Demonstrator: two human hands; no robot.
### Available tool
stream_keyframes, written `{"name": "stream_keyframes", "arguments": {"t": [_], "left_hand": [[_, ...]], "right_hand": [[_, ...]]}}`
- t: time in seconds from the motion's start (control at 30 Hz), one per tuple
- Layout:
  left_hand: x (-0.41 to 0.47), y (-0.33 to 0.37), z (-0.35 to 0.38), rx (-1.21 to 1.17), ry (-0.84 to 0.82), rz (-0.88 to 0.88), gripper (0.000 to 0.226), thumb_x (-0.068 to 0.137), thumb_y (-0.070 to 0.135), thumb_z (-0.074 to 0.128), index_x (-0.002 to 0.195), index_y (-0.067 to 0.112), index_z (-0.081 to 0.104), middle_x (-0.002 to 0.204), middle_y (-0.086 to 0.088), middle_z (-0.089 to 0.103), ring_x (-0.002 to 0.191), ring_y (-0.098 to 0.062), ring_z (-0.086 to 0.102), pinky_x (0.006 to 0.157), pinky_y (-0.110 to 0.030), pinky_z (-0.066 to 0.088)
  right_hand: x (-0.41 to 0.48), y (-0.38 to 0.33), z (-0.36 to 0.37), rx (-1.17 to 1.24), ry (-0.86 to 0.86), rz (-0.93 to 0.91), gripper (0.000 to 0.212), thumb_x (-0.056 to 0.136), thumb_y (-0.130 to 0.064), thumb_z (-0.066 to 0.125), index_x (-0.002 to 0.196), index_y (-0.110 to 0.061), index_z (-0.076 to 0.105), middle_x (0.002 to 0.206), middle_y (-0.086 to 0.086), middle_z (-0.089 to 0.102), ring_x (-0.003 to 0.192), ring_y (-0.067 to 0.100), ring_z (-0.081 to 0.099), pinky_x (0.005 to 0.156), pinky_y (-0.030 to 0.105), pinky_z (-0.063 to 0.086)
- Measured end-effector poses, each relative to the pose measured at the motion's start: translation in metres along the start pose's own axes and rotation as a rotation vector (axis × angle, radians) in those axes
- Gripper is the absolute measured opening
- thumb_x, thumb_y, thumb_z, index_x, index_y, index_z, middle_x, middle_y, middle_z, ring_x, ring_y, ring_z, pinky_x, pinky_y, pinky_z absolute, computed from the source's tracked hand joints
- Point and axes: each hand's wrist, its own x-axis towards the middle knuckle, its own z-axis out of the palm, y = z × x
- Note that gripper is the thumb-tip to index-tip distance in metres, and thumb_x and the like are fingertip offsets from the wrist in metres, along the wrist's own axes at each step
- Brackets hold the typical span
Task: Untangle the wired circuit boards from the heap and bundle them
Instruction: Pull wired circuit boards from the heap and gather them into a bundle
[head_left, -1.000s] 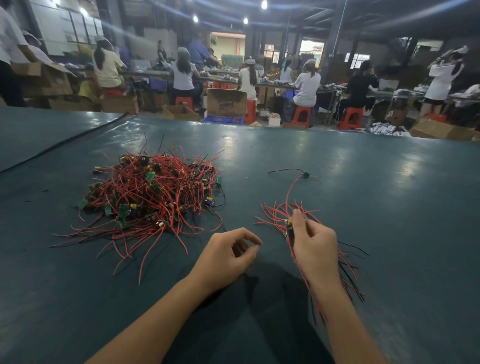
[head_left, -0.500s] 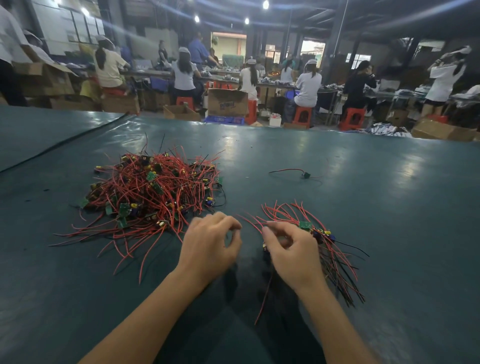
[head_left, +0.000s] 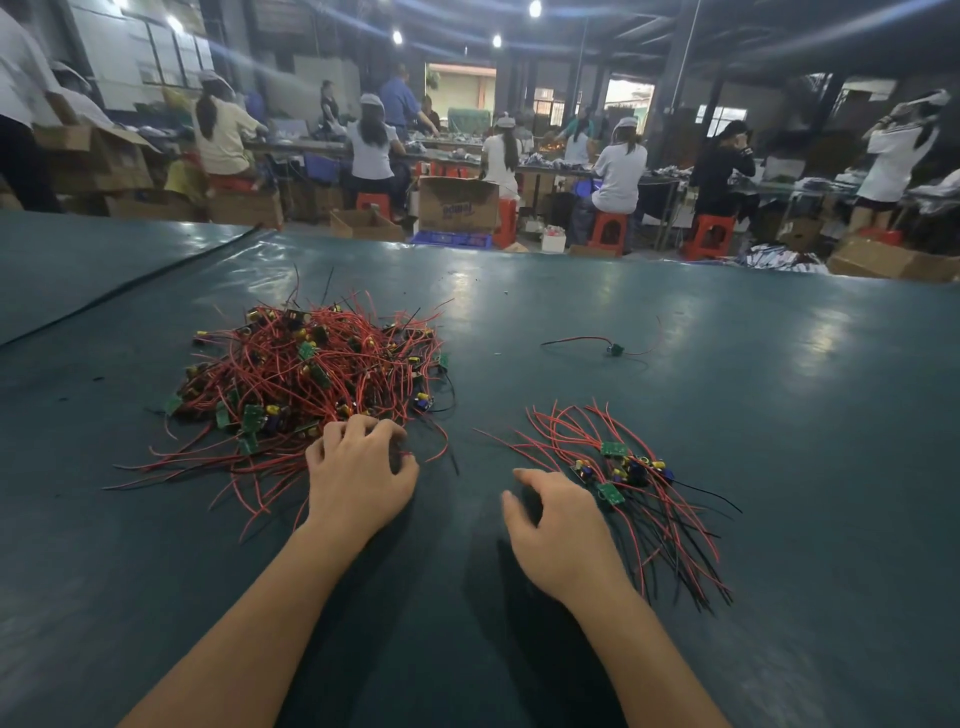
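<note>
**Sorting wired circuit boards, early stage.** The heap (head_left: 311, 384) of small green boards with red and black leads lies on the left of the bench (head_left: 753, 415), dense and knotted. By its bulk, most of the work is judged undone. To the right, well apart from it, a small bundle (head_left: 623, 483) of a few freed boards lies with its leads fanned out roughly parallel; no tie or band shows on it, so the bundling step appears not yet finished. One stray board (head_left: 615, 349) with its wires lies alone farther back.

The left hand (head_left: 358, 478) is at the heap's near edge, its fingers (head_left: 387, 427) curled down onto the red wires — whether they pinch one cannot be told. The right hand (head_left: 561, 530) rests just beside the bundle's left side, loosely curled and holding nothing visible.

The bench is a broad, dark teal, slightly glossy sheet that reflects the ceiling lamps (head_left: 534, 8). Beyond it — a dim workshop hall, with seated workers (head_left: 618, 171) on red stools (head_left: 608, 228) at long tables and cardboard boxes (head_left: 457, 203) on the floor.
</note>
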Motion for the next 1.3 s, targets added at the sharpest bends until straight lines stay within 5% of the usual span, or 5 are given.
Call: {"name": "stream_keyframes", "arguments": {"t": [0.33,0.7,0.97,1.17,1.3], "left_hand": [[0.005,-0.010,-0.015,-0.117,0.015,-0.117,0.042,0.083,0.002,0.054,0.122,0.019,0.051,0.127,-0.010,0.042,0.116,-0.035,0.039,0.092,-0.053,0.041],[-0.007,0.019,-0.011,-0.370,0.162,0.301,0.049,0.083,-0.001,0.068,0.128,0.012,0.053,0.138,-0.010,0.033,0.106,-0.020,0.051,0.095,-0.032,0.049],[-0.029,0.052,-0.005,-0.759,0.145,0.776,0.068,0.081,0.001,0.074,0.137,0.016,0.037,0.142,-0.013,0.036,0.128,-0.022,0.047,0.097,-0.027,0.050],[-0.032,0.056,-0.008,-0.703,0.153,0.812,0.064,0.079,-0.002,0.073,0.133,0.012,0.041,0.141,-0.016,0.039,0.134,-0.024,0.042,0.104,-0.033,0.045],[-0.037,0.059,-0.013,-0.617,0.289,0.789,0.019,0.078,0.005,0.072,0.096,0.004,0.064,0.098,-0.005,0.061,0.092,-0.018,0.058,0.083,-0.024,0.047]], "right_hand": [[0.002,0.001,-0.002,0.010,0.003,0.047,0.042,0.096,-0.038,0.053,0.133,-0.021,0.057,0.130,-0.003,0.059,0.121,0.013,0.052,0.096,0.025,0.040],[0.002,0.002,-0.002,0.035,0.011,0.046,0.039,0.095,-0.037,0.055,0.130,-0.021,0.060,0.125,-0.005,0.061,0.116,0.012,0.055,0.095,0.024,0.042],[0.003,-0.016,-0.006,0.708,0.012,0.023,0.031,0.097,-0.027,0.057,0.072,-0.015,0.070,0.066,-0.003,0.066,0.066,0.011,0.061,0.063,0.023,0.047],[0.002,-0.022,-0.010,0.911,0.023,0.077,0.008,0.092,-0.013,0.063,0.088,-0.013,0.071,0.078,0.006,0.073,0.067,0.011,0.068,0.060,0.024,0.053],[0.008,-0.020,-0.007,1.174,0.163,0.203,0.009,0.093,-0.005,0.061,0.096,-0.012,0.066,0.074,0.002,0.074,0.060,0.009,0.066,0.056,0.021,0.055]]}}
